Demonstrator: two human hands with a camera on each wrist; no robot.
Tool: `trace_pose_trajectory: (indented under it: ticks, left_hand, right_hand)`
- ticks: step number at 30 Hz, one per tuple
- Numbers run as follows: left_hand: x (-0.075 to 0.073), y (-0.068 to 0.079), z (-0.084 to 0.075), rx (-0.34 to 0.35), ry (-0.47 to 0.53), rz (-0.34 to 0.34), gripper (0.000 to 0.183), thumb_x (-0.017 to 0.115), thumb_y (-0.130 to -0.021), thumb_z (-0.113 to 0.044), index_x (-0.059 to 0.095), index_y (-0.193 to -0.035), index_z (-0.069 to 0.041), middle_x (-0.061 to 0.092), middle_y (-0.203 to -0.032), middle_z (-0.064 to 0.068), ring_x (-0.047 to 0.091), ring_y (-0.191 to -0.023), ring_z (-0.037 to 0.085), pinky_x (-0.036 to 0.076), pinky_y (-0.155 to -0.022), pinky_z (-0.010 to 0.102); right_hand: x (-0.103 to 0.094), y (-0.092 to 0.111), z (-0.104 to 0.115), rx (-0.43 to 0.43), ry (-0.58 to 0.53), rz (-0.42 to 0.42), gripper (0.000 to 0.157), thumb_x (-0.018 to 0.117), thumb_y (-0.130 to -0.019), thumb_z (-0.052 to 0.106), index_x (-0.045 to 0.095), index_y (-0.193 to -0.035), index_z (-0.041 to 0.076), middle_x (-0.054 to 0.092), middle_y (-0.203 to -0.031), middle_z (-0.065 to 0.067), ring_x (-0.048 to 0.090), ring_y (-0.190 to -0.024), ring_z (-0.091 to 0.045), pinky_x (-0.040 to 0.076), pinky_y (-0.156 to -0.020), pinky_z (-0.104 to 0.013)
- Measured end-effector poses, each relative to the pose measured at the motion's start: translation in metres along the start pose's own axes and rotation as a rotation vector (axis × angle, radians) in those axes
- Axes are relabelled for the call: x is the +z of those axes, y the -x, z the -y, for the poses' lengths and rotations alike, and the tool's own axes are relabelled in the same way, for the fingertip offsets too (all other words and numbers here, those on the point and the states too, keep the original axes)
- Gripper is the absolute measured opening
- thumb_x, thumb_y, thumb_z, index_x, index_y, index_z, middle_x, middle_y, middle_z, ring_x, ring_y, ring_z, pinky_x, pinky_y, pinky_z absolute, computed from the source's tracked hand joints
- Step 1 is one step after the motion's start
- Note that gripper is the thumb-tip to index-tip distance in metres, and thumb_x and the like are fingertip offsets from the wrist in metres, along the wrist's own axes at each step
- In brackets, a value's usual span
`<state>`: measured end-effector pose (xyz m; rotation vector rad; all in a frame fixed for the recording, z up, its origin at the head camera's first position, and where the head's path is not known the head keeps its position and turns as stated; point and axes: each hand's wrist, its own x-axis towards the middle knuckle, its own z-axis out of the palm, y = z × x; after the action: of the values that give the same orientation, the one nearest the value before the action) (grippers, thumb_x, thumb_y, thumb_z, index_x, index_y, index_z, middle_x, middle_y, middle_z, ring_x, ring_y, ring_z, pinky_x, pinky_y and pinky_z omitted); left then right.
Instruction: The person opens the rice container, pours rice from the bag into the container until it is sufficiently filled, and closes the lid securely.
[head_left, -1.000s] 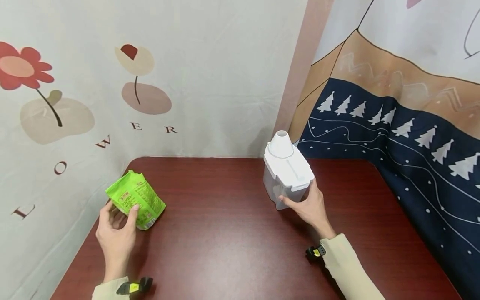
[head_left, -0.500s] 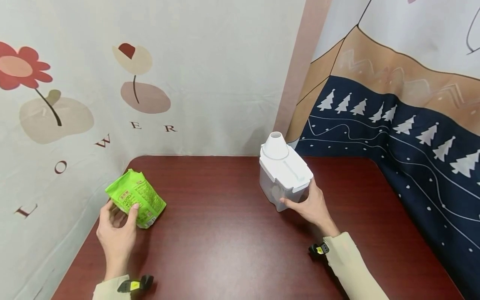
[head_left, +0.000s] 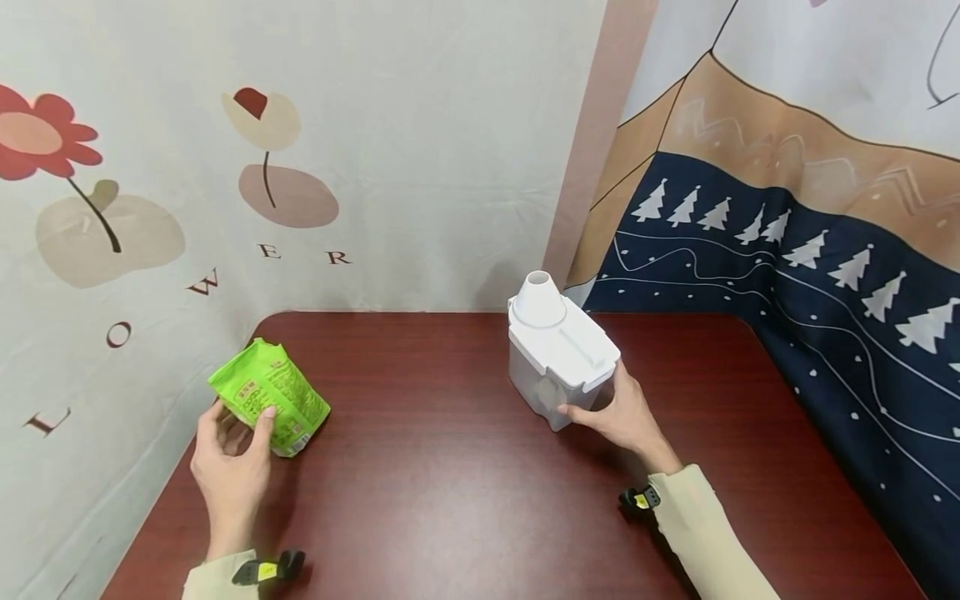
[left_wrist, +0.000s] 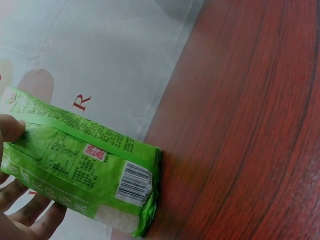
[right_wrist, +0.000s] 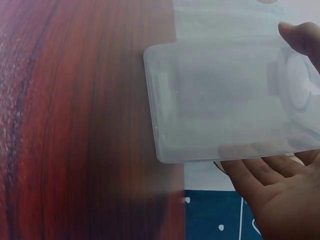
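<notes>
At the left of the head view, my left hand (head_left: pixel 231 475) grips a green printed bag (head_left: pixel 273 396), thumb on its front and fingers behind. The bag leans over, and its lower end, with a barcode, is near the tabletop in the left wrist view. On the right, a translucent plastic storage container (head_left: pixel 540 387) has a white lid (head_left: pixel 581 337) with a cone-shaped white cap (head_left: pixel 539 302) on top. My right hand (head_left: pixel 618 417) holds the container's near end between thumb and fingers. Through the clear wall in the right wrist view, a round white piece (right_wrist: pixel 298 82) shows.
Both things are over a dark red-brown wooden table (head_left: pixel 420 492). A pale printed cloth (head_left: pixel 435 167) hangs behind and at the left edge. A navy cloth with white trees (head_left: pixel 750 258) hangs along the right side. Each wrist wears a black strap.
The container has turned in my right hand, its capped end swinging left and slightly towards me. My left hand and the green bag have stayed almost in place.
</notes>
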<state>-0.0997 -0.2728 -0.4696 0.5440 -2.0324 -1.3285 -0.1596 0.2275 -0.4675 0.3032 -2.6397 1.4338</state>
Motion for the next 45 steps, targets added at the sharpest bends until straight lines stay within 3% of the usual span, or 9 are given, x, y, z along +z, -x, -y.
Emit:
trace_pose_trajectory:
  ticks: [11, 21, 31, 45]
  left_hand:
    - [-0.0003, 0.0002, 0.002, 0.0, -0.007, 0.002, 0.056, 0.076, -0.093, -0.026, 0.054, -0.145, -0.026, 0.062, -0.133, 0.009, 0.059, -0.113, -0.003, 0.048, -0.093, 0.01]
    - [0.0006, -0.0013, 0.0027, -0.016, 0.019, 0.017, 0.056, 0.076, -0.093, -0.023, 0.054, -0.145, -0.026, 0.061, -0.128, -0.005, 0.059, -0.113, 0.0, 0.049, -0.093, 0.01]
    - [0.0006, -0.0001, 0.0024, 0.008, 0.002, -0.002, 0.056, 0.076, -0.093, -0.025, 0.054, -0.145, -0.026, 0.063, -0.131, 0.004, 0.059, -0.113, -0.003, 0.048, -0.093, 0.01]
    - [0.0009, -0.0004, 0.0033, -0.004, -0.005, 0.005, 0.056, 0.075, -0.094, -0.026, 0.053, -0.146, -0.027, 0.062, -0.132, 0.002, 0.059, -0.114, -0.002, 0.049, -0.095, 0.01]
  right_hand:
    - [-0.002, 0.0027, -0.0015, -0.029, -0.012, 0.037, 0.106, 0.094, -0.073, 0.036, 0.031, -0.156, 0.021, 0.054, -0.148, -0.007, 0.054, -0.132, -0.029, 0.043, -0.111, -0.063]
    - [-0.0016, 0.0028, -0.001, -0.046, -0.018, 0.067, 0.105, 0.095, -0.071, 0.033, 0.033, -0.155, 0.022, 0.054, -0.148, -0.006, 0.054, -0.132, -0.027, 0.042, -0.114, -0.06]
    - [-0.0001, 0.0041, 0.0024, -0.051, -0.016, 0.119, 0.106, 0.095, -0.072, 0.034, 0.032, -0.156, 0.024, 0.052, -0.149, -0.005, 0.052, -0.134, -0.029, 0.039, -0.116, -0.062]
    - [0.0025, 0.0034, 0.0046, -0.088, -0.051, 0.174, 0.105, 0.095, -0.072, 0.035, 0.033, -0.156, 0.028, 0.05, -0.151, -0.002, 0.049, -0.136, -0.025, 0.035, -0.118, -0.062]
